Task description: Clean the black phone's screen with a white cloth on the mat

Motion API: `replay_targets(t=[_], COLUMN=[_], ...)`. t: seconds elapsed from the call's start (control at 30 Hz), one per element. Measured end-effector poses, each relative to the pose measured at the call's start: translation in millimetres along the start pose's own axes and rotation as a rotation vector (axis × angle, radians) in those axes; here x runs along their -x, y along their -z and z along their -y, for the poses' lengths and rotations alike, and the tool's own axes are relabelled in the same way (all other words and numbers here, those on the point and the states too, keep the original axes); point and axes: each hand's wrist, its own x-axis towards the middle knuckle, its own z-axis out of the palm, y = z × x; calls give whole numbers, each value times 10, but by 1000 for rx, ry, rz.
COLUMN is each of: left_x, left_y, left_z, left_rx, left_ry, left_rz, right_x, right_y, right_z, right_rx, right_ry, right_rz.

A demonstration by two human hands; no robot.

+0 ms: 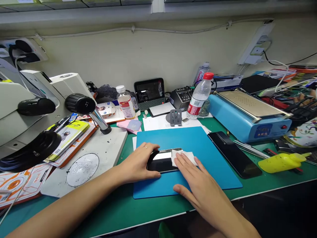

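A dark smartphone (162, 162) lies on a blue work mat (170, 135), its glossy screen reflecting a bright band. My left hand (137, 163) is closed around the phone's left end, thumb on the near edge and fingers on the far edge. My right hand (198, 180) holds a folded white wipe (190, 157) down on the right part of the screen. The fingers of that hand lie nearly straight on the wipe, with the thumb apart over the mat. The phone's right end is hidden beneath wipe and fingers.
Right of the mat are a long black phone-like panel (234, 153), a yellow squeeze bottle (282, 162) and a blue heating plate machine (230, 114). Behind stand a grey phone stand (175, 117) and a red-capped bottle (199, 96). A microscope (27, 122) overhangs the left side.
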Motion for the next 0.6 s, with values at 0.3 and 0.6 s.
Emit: replay_targets(t=[0.3, 0.6], left_x=[31, -21], left_y=[72, 198], left_z=[-24, -40], left_rx=[-334, -261], left_ry=[132, 181], left_rz=[6, 154], right_x=[157, 157], right_y=[18, -100], right_z=[-108, -282], right_rx=[21, 136], right_ry=[81, 183], right_rz=[-3, -180])
